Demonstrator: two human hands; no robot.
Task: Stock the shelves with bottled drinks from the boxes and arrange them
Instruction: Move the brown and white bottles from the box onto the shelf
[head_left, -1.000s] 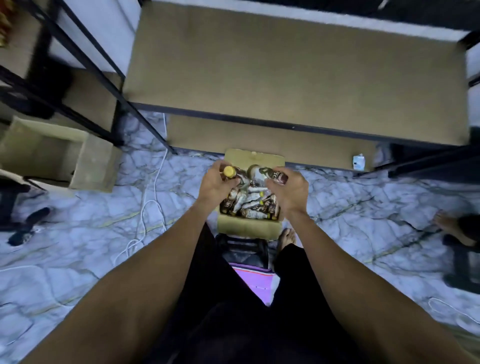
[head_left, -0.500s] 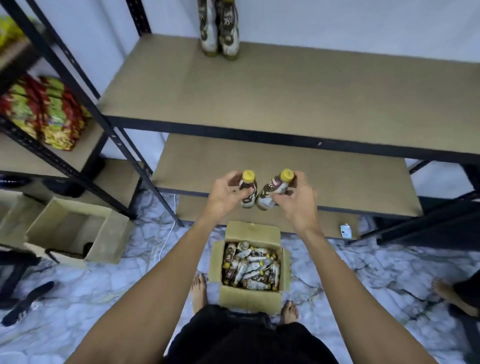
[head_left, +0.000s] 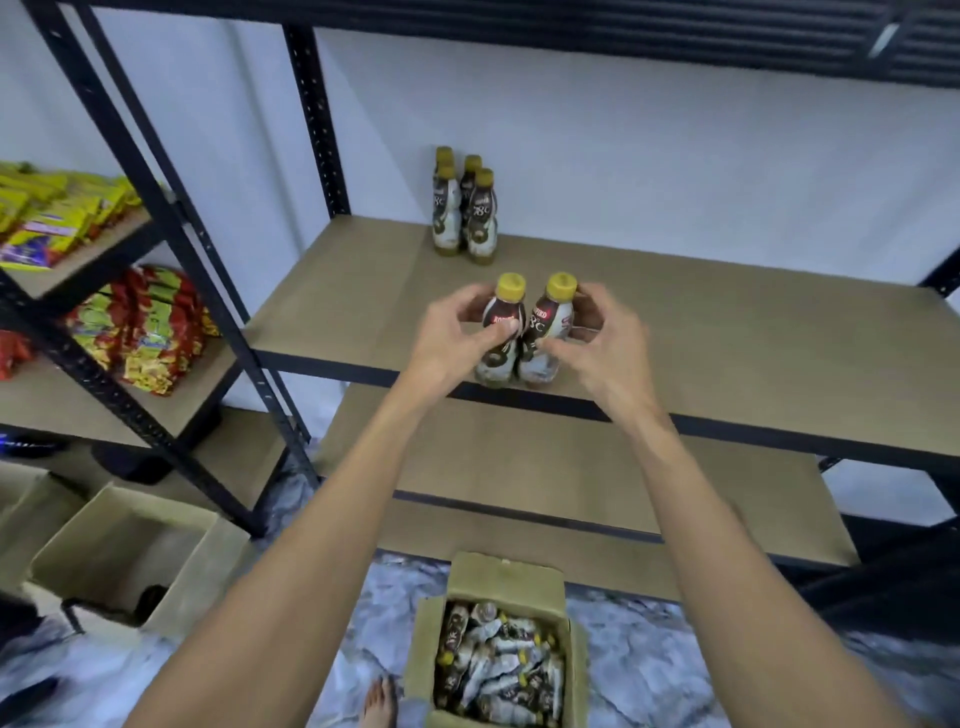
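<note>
Bottle gripped in left hand, second bottle gripped in right hand, four bottles behind on shelf, one box

Even indoor light, wide-angle edge distortion

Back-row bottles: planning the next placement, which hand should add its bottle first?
Probably left: left hand holds its bottle nearly in line with the back group; right hand is farther aside.
</note>
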